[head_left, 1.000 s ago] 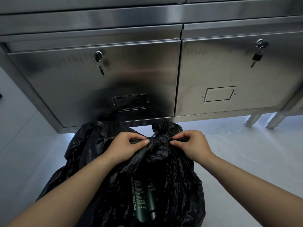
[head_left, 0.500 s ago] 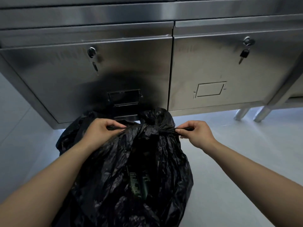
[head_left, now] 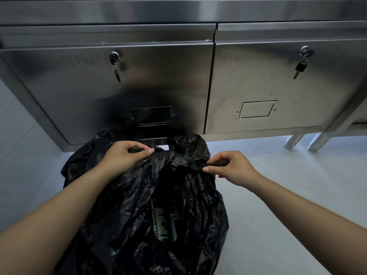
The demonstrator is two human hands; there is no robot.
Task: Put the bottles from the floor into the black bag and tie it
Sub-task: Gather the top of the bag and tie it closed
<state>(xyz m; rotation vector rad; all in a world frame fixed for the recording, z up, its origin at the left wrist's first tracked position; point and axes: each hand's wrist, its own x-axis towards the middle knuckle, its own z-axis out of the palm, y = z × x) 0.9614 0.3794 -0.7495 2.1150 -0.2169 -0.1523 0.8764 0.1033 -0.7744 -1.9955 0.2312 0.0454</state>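
Note:
A crinkled black bag (head_left: pixel 127 211) stands on the pale floor in front of me. Two dark green bottles (head_left: pixel 160 225) lie side by side in a gap in the plastic, their labels showing. Near the top of the bag a knot (head_left: pixel 190 161) of gathered plastic sits between my hands. My left hand (head_left: pixel 125 155) pinches a strip of the bag left of the knot. My right hand (head_left: pixel 230 167) pinches the other strip just right of it.
A stainless steel cabinet (head_left: pixel 258 80) with two locked doors fills the back, keys (head_left: pixel 300 67) hanging from the locks. Its metal legs (head_left: pixel 294 138) stand at the right. The pale floor (head_left: pixel 288 195) stretches to both sides of the bag.
My hands pulled apart from the knot, drawing the two strips outward and tightening it. My view has shifted a little between frames.

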